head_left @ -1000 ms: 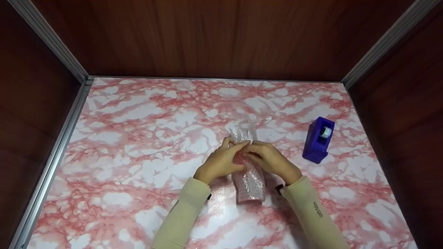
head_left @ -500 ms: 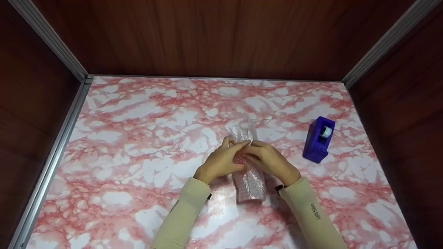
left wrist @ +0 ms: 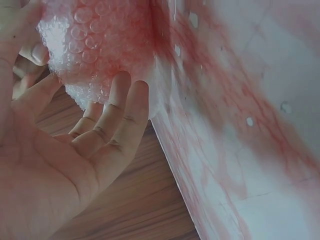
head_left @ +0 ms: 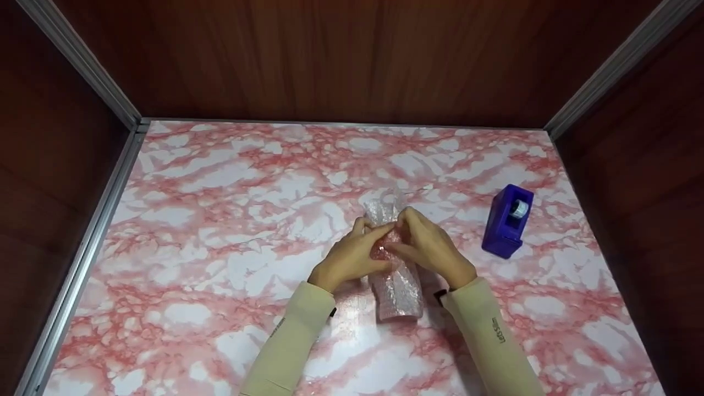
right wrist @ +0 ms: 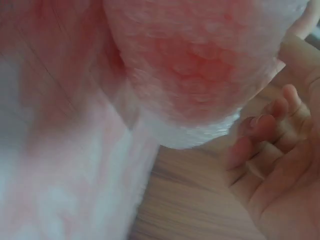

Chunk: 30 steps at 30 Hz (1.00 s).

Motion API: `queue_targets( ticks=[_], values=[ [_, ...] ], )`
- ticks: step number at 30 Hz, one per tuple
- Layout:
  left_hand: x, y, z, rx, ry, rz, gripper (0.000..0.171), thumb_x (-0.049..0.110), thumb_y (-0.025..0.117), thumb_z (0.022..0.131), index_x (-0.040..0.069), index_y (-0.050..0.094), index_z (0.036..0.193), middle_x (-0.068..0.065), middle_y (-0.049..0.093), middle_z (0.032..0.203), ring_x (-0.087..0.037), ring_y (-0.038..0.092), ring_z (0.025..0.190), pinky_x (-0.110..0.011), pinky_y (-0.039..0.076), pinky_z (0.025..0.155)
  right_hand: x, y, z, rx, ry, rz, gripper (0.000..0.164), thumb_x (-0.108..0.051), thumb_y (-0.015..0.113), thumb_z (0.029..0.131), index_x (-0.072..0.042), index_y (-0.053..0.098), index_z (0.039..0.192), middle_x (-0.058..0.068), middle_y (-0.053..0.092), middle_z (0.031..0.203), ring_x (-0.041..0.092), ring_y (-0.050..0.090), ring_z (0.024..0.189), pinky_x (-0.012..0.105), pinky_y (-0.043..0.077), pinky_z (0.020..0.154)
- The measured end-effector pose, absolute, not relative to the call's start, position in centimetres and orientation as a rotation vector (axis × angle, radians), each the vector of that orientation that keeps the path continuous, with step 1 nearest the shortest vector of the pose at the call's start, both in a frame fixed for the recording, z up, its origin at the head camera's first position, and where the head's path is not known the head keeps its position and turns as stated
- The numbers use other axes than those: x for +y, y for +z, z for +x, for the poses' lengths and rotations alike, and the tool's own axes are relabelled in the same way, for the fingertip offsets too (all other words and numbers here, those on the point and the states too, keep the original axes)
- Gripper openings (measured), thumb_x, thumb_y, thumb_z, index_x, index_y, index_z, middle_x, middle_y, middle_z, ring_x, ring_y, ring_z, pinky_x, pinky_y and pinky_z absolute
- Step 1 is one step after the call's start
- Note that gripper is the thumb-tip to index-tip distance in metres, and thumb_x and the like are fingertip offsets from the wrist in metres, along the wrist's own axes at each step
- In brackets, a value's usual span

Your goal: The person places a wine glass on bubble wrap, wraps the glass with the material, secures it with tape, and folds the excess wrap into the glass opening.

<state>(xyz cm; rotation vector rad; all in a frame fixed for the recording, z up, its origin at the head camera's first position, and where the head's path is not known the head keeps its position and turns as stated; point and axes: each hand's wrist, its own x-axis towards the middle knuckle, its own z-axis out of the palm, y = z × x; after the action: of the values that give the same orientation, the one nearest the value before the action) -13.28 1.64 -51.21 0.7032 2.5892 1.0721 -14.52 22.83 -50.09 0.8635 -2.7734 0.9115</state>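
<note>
A reddish, roughly cylindrical bundle in clear bubble wrap (head_left: 399,294) lies lengthwise on the marbled table, with loose wrap jutting from its far end. My left hand (head_left: 349,256) holds the bundle from the left, its thumb and index finger over the top; other fingers touch its side in the left wrist view. From the right, my right hand (head_left: 434,247) grips the upper part, index fingertip bent down close to the left fingertips and thumb on the wrap. In the right wrist view, its remaining fingers (right wrist: 262,130) are curled beside the bundle. The fingertips partly hide the wrap's surface.
A purple tape dispenser (head_left: 503,225) with a tape roll stands to the right of the hands. Dark wood panels (head_left: 341,60) with metal edging close off the back and both sides of the red-and-white table (head_left: 220,220).
The right hand's knuckles have risen and shifted toward the far end, its index finger now bent downward and its thumb more spread. The left hand and the bundle have stayed in place.
</note>
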Motion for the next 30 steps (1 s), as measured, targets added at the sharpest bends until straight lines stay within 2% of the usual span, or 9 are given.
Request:
queue_targets(
  ticks=[4, 7, 11, 14, 16, 19, 22, 25, 30],
  values=[
    [1.6, -51.2, -13.3, 2.570, 1.081, 0.688, 0.085, 0.050, 0.078, 0.084, 0.040, 0.033, 0.156, -0.005, 0.034, 0.136, -0.019, 0.058, 0.087, -0.033, 0.051, 0.072, 23.5, -51.2, -15.1, -2.913, 1.276, 0.579, 0.059, -0.043, 0.083, 0.081, -0.011, 0.040, 0.106, 0.003, 0.046, 0.076, 0.016, 0.045, 0.067, 0.033, 0.039, 0.059],
    [1.5, -51.3, -13.3, 2.571, 1.096, 0.692, 0.085, 0.051, 0.077, 0.084, 0.041, 0.033, 0.156, -0.005, 0.034, 0.138, -0.019, 0.058, 0.089, -0.034, 0.051, 0.073, 23.8, -51.9, -15.3, -3.012, 1.473, 0.297, 0.072, -0.053, 0.082, 0.078, -0.012, 0.036, 0.114, 0.006, 0.048, 0.081, 0.020, 0.049, 0.071, 0.036, 0.042, 0.064],
    [1.5, -51.5, -13.3, 2.589, 1.112, 0.700, 0.084, 0.051, 0.076, 0.085, 0.040, 0.034, 0.156, -0.005, 0.034, 0.138, -0.020, 0.059, 0.091, -0.034, 0.051, 0.075, 24.0, -52.5, -15.5, -3.131, 1.563, 0.071, 0.097, -0.063, 0.078, 0.076, -0.011, 0.028, 0.142, 0.017, 0.057, 0.102, 0.029, 0.059, 0.091, 0.043, 0.048, 0.082],
    [1.4, -51.7, -13.2, 2.596, 1.125, 0.707, 0.083, 0.051, 0.076, 0.086, 0.039, 0.033, 0.156, -0.006, 0.034, 0.138, -0.020, 0.059, 0.090, -0.034, 0.051, 0.075, 24.0, -52.8, -15.6, -3.178, 1.624, 0.029, 0.109, -0.066, 0.075, 0.078, -0.011, 0.020, 0.153, 0.023, 0.056, 0.123, 0.035, 0.058, 0.111, 0.048, 0.045, 0.096],
    [1.4, -51.7, -13.2, 2.587, 1.137, 0.712, 0.083, 0.051, 0.075, 0.086, 0.040, 0.032, 0.157, -0.007, 0.033, 0.139, -0.020, 0.058, 0.090, -0.033, 0.051, 0.074, 24.1, -52.9, -15.7, -3.180, 1.685, 0.027, 0.107, -0.064, 0.074, 0.079, -0.008, 0.021, 0.154, 0.024, 0.052, 0.133, 0.037, 0.054, 0.119, 0.050, 0.043, 0.100],
    [1.2, -51.9, -13.1, 2.549, 1.169, 0.713, 0.086, 0.052, 0.072, 0.089, 0.042, 0.023, 0.159, -0.008, 0.032, 0.144, -0.022, 0.060, 0.089, -0.035, 0.052, 0.075, 24.2, -53.2, -15.6, -3.171, 1.779, 0.032, 0.099, -0.060, 0.073, 0.082, -0.007, 0.027, 0.151, 0.023, 0.048, 0.141, 0.037, 0.052, 0.123, 0.051, 0.043, 0.101],
    [0.8, -52.1, -13.2, 2.480, 1.250, 0.680, 0.083, 0.056, 0.063, 0.093, 0.044, 0.015, 0.159, -0.007, 0.029, 0.150, -0.026, 0.062, 0.098, -0.043, 0.052, 0.084, 24.2, -53.3, -15.6, -3.139, 1.880, -0.005, 0.092, -0.057, 0.074, 0.083, -0.010, 0.030, 0.149, 0.020, 0.049, 0.139, 0.036, 0.055, 0.119, 0.050, 0.047, 0.096],
    [0.4, -52.4, -13.5, 2.423, 1.346, 0.653, 0.074, 0.055, 0.055, 0.098, 0.043, 0.015, 0.160, -0.007, 0.029, 0.153, -0.026, 0.060, 0.105, -0.048, 0.049, 0.091, 24.3, -53.4, -15.6, -3.109, 1.961, -0.038, 0.089, -0.056, 0.076, 0.082, -0.013, 0.032, 0.147, 0.018, 0.050, 0.137, 0.036, 0.057, 0.117, 0.051, 0.049, 0.093],
    [0.3, -52.9, -13.9, 2.411, 1.429, 0.645, 0.072, 0.045, 0.057, 0.101, 0.033, 0.020, 0.161, -0.011, 0.036, 0.142, -0.018, 0.057, 0.095, -0.039, 0.051, 0.083, 24.3, -53.4, -15.6, -3.183, 1.823, 0.022, 0.097, -0.065, 0.072, 0.081, -0.014, 0.028, 0.151, 0.018, 0.048, 0.141, 0.037, 0.052, 0.124, 0.054, 0.044, 0.099]
  ],
)
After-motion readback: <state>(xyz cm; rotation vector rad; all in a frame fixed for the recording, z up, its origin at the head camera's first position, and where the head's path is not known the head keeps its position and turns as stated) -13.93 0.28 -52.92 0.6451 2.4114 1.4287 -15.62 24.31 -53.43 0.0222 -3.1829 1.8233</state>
